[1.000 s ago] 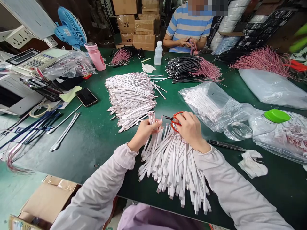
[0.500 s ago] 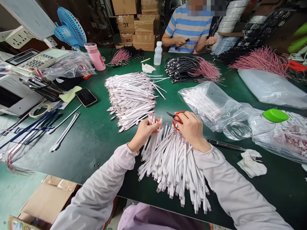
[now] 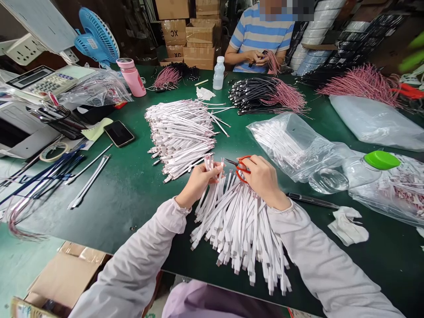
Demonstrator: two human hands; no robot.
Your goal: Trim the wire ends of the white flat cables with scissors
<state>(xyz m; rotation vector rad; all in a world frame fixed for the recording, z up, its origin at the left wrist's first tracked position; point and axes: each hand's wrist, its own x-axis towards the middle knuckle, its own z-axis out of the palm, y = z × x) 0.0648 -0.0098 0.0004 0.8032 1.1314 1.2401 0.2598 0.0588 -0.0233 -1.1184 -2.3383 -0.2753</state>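
My left hand (image 3: 202, 180) is closed around several flat white cables (image 3: 209, 162), whose stripped pinkish wire ends point up above the fingers. In my right hand (image 3: 263, 179) are small cutters with red-orange handles (image 3: 244, 168). Their dark tips point left, close to the wire end by my left thumb; whether they touch it I cannot tell. Beneath both hands a fanned heap of white cables (image 3: 241, 225) lies on the table, metal plugs toward me. Another stack of white cables (image 3: 182, 137) lies just beyond my left hand.
The green table (image 3: 142, 238) also holds plastic bags of cables (image 3: 281, 141), a green-capped bottle (image 3: 367, 168), a black pen-like tool (image 3: 313, 201) and crumpled tissue (image 3: 347, 225) at right. A phone (image 3: 119, 134) lies at left. Opposite, a person (image 3: 265, 35) handles black cables with pink wires.
The cutters in my right hand have moved slightly left, toward the wire ends at my left hand. The person opposite has brought both hands together around the cables.
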